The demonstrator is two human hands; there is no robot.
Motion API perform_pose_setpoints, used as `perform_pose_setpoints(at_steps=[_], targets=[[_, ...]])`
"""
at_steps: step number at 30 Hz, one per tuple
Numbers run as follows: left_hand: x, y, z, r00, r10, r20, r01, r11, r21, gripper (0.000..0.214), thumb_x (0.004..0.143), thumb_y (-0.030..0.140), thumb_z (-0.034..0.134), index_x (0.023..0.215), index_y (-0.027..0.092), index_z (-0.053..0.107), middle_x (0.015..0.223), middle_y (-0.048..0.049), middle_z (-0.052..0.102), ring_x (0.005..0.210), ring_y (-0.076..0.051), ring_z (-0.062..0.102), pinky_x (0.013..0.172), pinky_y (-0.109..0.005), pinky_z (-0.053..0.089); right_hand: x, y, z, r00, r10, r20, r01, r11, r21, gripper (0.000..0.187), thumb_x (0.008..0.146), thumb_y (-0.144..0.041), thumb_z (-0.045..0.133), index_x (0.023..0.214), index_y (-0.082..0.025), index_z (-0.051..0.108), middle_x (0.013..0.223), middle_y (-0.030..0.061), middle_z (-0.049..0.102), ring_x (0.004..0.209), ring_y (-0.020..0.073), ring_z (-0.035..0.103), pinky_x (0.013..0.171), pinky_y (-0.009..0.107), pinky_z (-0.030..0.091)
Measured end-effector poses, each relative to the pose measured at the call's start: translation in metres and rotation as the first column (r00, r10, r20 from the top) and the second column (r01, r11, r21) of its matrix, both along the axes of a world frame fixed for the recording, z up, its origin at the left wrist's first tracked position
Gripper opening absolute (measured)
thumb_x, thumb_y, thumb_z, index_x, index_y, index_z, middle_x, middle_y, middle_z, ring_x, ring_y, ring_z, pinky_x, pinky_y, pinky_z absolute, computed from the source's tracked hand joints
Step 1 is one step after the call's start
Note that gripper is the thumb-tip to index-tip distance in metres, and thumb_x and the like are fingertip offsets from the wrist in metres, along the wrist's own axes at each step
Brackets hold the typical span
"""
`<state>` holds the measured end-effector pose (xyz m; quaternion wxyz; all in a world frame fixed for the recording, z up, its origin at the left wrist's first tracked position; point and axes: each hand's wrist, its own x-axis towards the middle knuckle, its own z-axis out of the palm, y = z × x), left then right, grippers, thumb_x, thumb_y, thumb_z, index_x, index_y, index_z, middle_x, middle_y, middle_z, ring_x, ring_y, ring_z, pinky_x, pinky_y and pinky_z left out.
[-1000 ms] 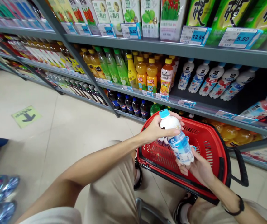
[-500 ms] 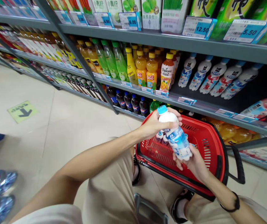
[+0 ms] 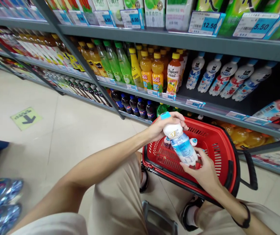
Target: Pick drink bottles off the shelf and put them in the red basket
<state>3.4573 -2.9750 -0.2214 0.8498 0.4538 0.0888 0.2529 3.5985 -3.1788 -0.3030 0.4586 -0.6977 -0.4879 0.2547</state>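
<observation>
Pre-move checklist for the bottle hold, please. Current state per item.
1. Left hand on bottle, upper end: ok, wrapped around it just below the cap.
2. Right hand at lower end: ok, thumb and fingers around the base.
3. Blue cap on: ok, seated as far as visible.
4. Bottle upright: not ok, tilted, cap toward the upper left of the picture.
5. Red basket behind bottle in view: ok.
6. Clearance between bottle and basket floor: cannot tell from this single view.

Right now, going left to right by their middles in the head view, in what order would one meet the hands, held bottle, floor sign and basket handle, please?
Floor sign, left hand, held bottle, right hand, basket handle.
</observation>
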Motion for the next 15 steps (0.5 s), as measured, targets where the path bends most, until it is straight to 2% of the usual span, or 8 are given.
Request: perform_pose_setpoints(at_steps=[2,5,11,15], targets=[[0.0003,-0.0005,-0.0010,1.000,-0.003,-0.007,0.003,1.000,0.006,0.023,0.073,0.030,0.084,0.086,0.014,0.074,0.081,-0.0047,0.073,0.084,-0.022,0.075,0.079,-0.034,0.056,-0.0002,0.0000,-0.0014,0.995,0.017,-0.099,-0.018,1.000,0.000,0.066,0.072,-0.046,0.093,0.124,-0.024,0.059,0.115,0.0107,0.075,0.098,0.0288,0.074,0.087,0.043,0.060],[-0.0005,0.0001,-0.0027,1.000,0.013,-0.025,-0.013,1.000,0.005,0.023,0.074,0.032,0.084,0.082,0.014,0.072,0.081,-0.0044,0.072,0.082,-0.021,0.074,0.082,-0.036,0.057,-0.0006,0.0011,-0.0015,0.961,0.062,-0.269,-0.062,0.998,0.010,0.058,0.071,-0.043,0.095,0.113,-0.023,0.061,0.109,0.0086,0.075,0.094,0.0258,0.074,0.081,0.037,0.062],[-0.0038,0.0017,-0.0045,1.000,0.028,0.009,-0.028,0.998,0.050,0.019,0.081,0.032,0.079,0.077,0.015,0.072,0.078,-0.0033,0.069,0.077,-0.018,0.071,0.081,-0.035,0.056,-0.0011,0.0013,0.0038,0.835,0.155,-0.527,-0.177,0.984,0.010,0.046,0.072,-0.037,0.096,0.102,-0.022,0.066,0.098,0.0048,0.078,0.089,0.0209,0.075,0.084,0.032,0.060],[-0.0053,0.0014,-0.0034,1.000,0.022,-0.020,-0.020,0.997,0.077,0.020,0.080,0.034,0.078,0.077,0.015,0.072,0.077,-0.0040,0.070,0.077,-0.019,0.071,0.080,-0.035,0.055,-0.0009,0.0033,0.0046,0.762,0.140,-0.632,-0.185,0.983,-0.006,0.047,0.069,-0.035,0.098,0.104,-0.021,0.070,0.100,0.0042,0.079,0.093,0.0194,0.073,0.085,0.029,0.058]])
